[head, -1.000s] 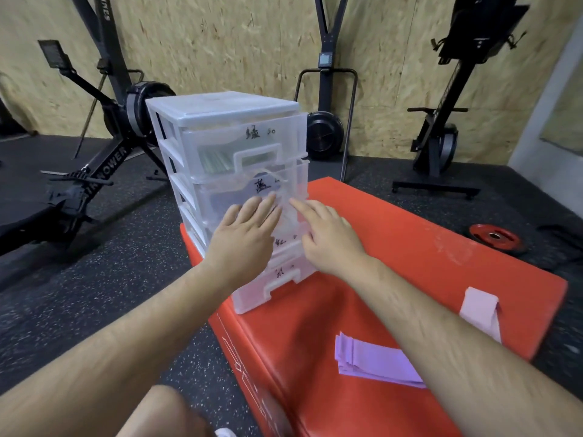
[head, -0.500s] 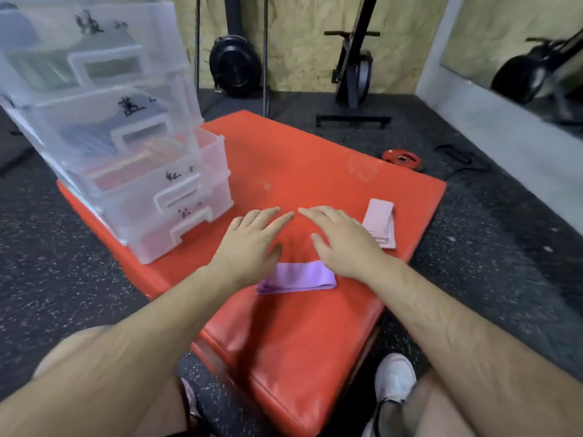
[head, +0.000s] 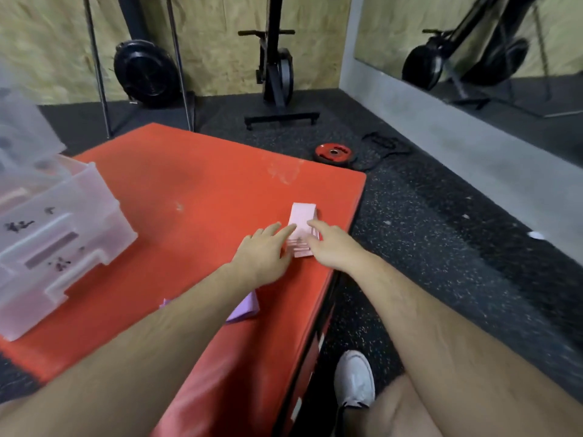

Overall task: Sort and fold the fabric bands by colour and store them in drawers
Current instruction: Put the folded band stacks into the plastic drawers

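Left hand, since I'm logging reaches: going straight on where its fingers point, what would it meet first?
Probably the pink folded bands, right ahead of the left hand on the red mat; blur hides whether they touch.

Head camera looks forward and down — near the red mat [head: 195, 190].

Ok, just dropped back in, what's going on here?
A person's left hand and right hand, fingers straight, touch a stack of folded pink bands near the right edge of the red pad, not yet gripping it. Purple bands lie under the left forearm; the clear drawer unit stands at left.
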